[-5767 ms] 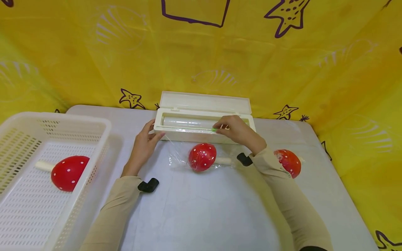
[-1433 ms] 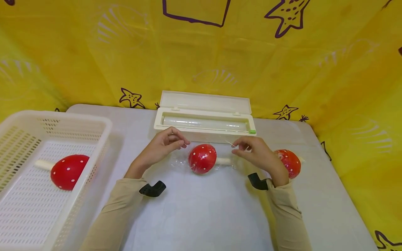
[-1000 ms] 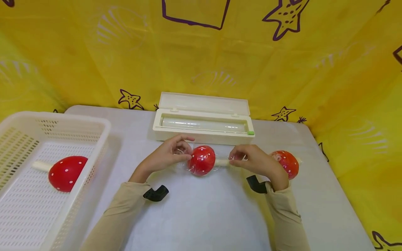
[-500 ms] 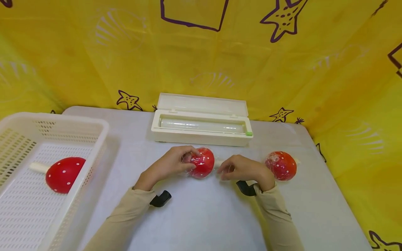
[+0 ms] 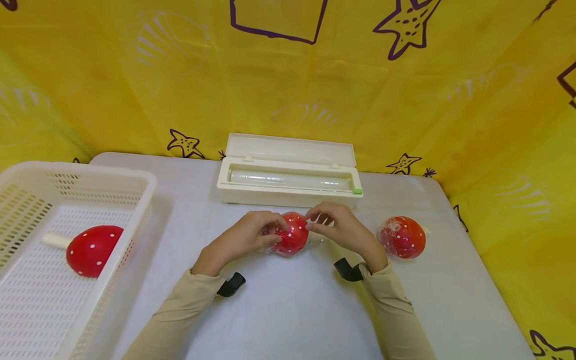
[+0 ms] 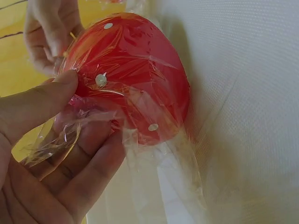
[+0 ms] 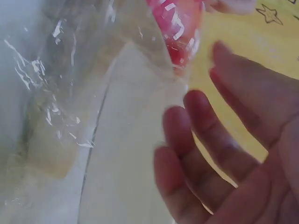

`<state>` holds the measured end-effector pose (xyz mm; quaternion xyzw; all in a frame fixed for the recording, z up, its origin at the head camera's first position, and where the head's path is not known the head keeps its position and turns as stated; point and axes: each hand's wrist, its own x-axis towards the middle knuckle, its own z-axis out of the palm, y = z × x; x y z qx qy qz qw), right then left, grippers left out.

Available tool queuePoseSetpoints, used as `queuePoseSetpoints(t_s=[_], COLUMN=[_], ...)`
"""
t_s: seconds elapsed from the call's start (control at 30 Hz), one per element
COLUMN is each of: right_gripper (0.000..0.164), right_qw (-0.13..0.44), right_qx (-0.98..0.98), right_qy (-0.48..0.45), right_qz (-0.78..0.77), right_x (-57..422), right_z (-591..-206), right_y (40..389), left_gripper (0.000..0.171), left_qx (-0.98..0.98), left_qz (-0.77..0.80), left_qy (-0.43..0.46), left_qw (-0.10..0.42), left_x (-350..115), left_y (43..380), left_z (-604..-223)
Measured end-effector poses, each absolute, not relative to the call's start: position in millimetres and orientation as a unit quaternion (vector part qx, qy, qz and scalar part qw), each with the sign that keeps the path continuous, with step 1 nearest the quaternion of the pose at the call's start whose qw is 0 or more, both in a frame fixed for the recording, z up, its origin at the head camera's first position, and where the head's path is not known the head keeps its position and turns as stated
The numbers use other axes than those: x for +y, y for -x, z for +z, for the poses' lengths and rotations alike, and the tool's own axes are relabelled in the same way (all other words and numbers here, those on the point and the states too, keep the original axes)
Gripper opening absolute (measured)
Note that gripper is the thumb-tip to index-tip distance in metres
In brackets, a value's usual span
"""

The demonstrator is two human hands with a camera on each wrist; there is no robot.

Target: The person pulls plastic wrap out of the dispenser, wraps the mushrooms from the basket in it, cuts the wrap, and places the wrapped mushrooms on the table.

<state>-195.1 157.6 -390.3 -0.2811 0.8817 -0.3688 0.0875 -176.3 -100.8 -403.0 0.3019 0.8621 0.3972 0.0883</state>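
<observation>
A red, white-dotted maraca (image 5: 295, 234) in clear cling film lies on the table in front of the dispenser box. My left hand (image 5: 252, 231) holds its rounded left end. In the left wrist view, thumb and fingers pinch loose film against the red head (image 6: 140, 79). Right of the head is my right hand (image 5: 339, 225), its fingers bent loosely. The right wrist view shows that hand (image 7: 233, 149) blurred, thumb and fingers apart with nothing between them. Clear film (image 7: 60, 93) spreads beside it. The maraca's handle is hidden in the head view.
A cream cling film box (image 5: 288, 197) stands lid up at the back, a film roll (image 5: 288, 180) inside and a green slider (image 5: 357, 191) at its right end. Another wrapped maraca (image 5: 402, 237) lies at right. The white basket (image 5: 146, 200) at left holds an unwrapped maraca (image 5: 92, 252).
The right hand has gone from the box's slider to the maraca, first by its handle, now up by the head. My left hand has left the box and taken hold of the wrapped end.
</observation>
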Motion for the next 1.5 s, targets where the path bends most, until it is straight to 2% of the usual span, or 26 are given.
queuePoseSetpoints(t_s=[0.1, 0.2, 0.27, 0.33, 0.47, 0.57, 0.63, 0.77, 0.97, 1.07, 1.27, 1.5], right_gripper=[0.012, 0.011, 0.012, 0.015, 0.035, 0.053, 0.056, 0.041, 0.02, 0.017, 0.015, 0.024], right_qw=[0.131, 0.176, 0.183, 0.165, 0.143, 0.162, 0.173, 0.158, 0.128, 0.135, 0.163, 0.154], right_qx=[0.873, 0.864, 0.862, 0.871, 0.892, 0.899, 0.9, 0.902, 0.896, 0.888, 0.871, 0.862], right_qy=[0.303, 0.315, 0.309, 0.295, 0.253, 0.257, 0.267, 0.296, 0.325, 0.324, 0.332, 0.34], right_qz=[-0.357, -0.352, -0.357, -0.357, -0.345, -0.315, -0.298, -0.272, -0.274, -0.296, -0.324, -0.342], right_x=[155.9, 158.5, 161.5, 165.3, 170.7, 169.7, 166.2, 158.5, 154.2, 153.0, 150.6, 149.2], right_z=[-393.3, -395.1, -395.3, -395.1, -401.5, -413.1, -420.1, -430.1, -434.0, -434.2, -437.5, -433.9], right_y=[194.4, 194.3, 195.2, 196.5, 200.8, 203.7, 204.8, 206.7, 206.8, 205.8, 204.8, 203.6], left_gripper=[0.021, 0.022, 0.02, 0.018, 0.014, 0.015, 0.018, 0.035, 0.064, 0.07, 0.074, 0.089], left_qx=[0.862, 0.859, 0.857, 0.853, 0.855, 0.857, 0.86, 0.872, 0.884, 0.877, 0.844, 0.799], left_qz=[0.399, 0.406, 0.412, 0.418, 0.416, 0.409, 0.407, 0.402, 0.38, 0.379, 0.42, 0.495], left_qy=[-0.299, -0.296, -0.295, -0.296, -0.292, -0.298, -0.296, -0.256, -0.173, -0.175, -0.21, -0.205], left_qw=[0.089, 0.095, 0.098, 0.102, 0.103, 0.094, 0.09, 0.109, 0.209, 0.24, 0.259, 0.272], left_x=[-101.7, -102.2, -102.2, -102.1, -102.8, -103.2, -102.8, -103.0, -109.5, -112.1, -115.1, -118.3], left_y=[176.0, 175.7, 175.8, 176.0, 175.7, 175.6, 175.8, 176.2, 175.7, 176.4, 179.7, 181.5], left_z=[-401.9, -401.5, -401.6, -401.8, -400.8, -400.5, -400.3, -400.1, -404.1, -407.5, -413.4, -416.4])
